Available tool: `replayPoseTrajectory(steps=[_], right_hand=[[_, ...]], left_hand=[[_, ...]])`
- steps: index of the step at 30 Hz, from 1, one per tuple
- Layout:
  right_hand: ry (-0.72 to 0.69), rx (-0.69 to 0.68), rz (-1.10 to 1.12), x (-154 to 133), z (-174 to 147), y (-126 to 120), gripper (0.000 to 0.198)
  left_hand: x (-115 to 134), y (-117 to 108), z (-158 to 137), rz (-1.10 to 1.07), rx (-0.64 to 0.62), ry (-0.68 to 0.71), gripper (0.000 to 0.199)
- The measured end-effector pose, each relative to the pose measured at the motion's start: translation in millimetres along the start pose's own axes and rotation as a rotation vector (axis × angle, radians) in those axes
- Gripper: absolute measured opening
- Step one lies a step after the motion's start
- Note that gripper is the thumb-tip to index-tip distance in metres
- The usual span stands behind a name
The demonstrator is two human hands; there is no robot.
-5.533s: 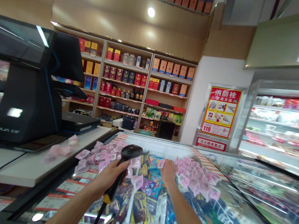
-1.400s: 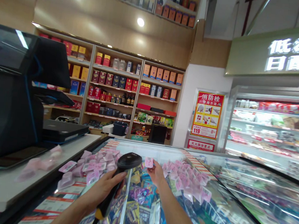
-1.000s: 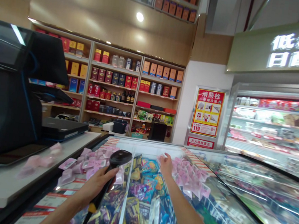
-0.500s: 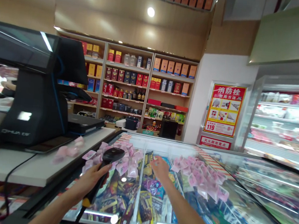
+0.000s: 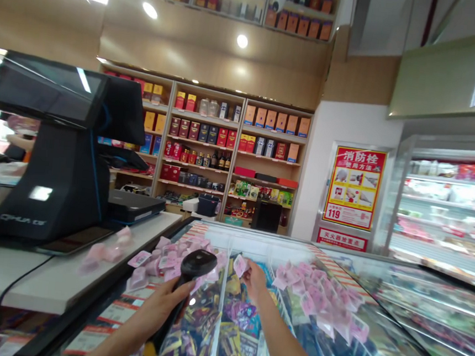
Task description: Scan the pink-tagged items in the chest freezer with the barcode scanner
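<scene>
My left hand (image 5: 168,307) is wrapped round the handle of a black barcode scanner (image 5: 199,263), whose head points forward and right. Between the fingertips of my right hand (image 5: 256,282) is a small pink packet (image 5: 240,266) with a pale printed label. The packet is a short way to the right of the scanner head, apart from it. Under both hands is a glass-topped freezer (image 5: 253,237). A pile of pink packets (image 5: 163,263) lies on it at the left, partly behind the scanner. Another pile of pink packets (image 5: 319,290) is on the right.
A black checkout terminal (image 5: 54,178) stands on a white counter (image 5: 46,275) at the left, with a few pink packets (image 5: 106,252) at the counter's edge. The scanner's cable runs down from its handle. Shelves of boxed goods (image 5: 202,133) line the back wall.
The scanner in my left hand has moved right, nearer my right hand. A pink packet now shows clearly in my right fingers, where it was hard to make out before. The view has tilted up slightly.
</scene>
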State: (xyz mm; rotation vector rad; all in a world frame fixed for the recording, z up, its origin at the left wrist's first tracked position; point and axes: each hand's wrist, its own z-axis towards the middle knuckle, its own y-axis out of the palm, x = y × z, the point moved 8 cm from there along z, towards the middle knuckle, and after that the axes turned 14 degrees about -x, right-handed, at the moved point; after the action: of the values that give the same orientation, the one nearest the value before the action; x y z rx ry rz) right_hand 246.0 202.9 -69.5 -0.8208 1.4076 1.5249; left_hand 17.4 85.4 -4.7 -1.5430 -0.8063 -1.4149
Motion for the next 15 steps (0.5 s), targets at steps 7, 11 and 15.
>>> replayPoseTrajectory(steps=[7, 11, 15], right_hand=[[0.002, -0.014, 0.297, -7.0, -5.9, -11.8, 0.004], [-0.005, -0.051, 0.305, -6.6, -4.7, -10.1, 0.004], [-0.074, -0.005, 0.089, -16.0, 2.0, -27.1, 0.011]], left_hand=[[8.8, 35.9, 6.5, -0.027, -0.128, 0.051, 0.033], [13.5, 41.4, 7.7, -0.005, -0.125, 0.036, 0.034], [13.5, 38.8, 13.6, -0.006, -0.108, 0.007, 0.036]])
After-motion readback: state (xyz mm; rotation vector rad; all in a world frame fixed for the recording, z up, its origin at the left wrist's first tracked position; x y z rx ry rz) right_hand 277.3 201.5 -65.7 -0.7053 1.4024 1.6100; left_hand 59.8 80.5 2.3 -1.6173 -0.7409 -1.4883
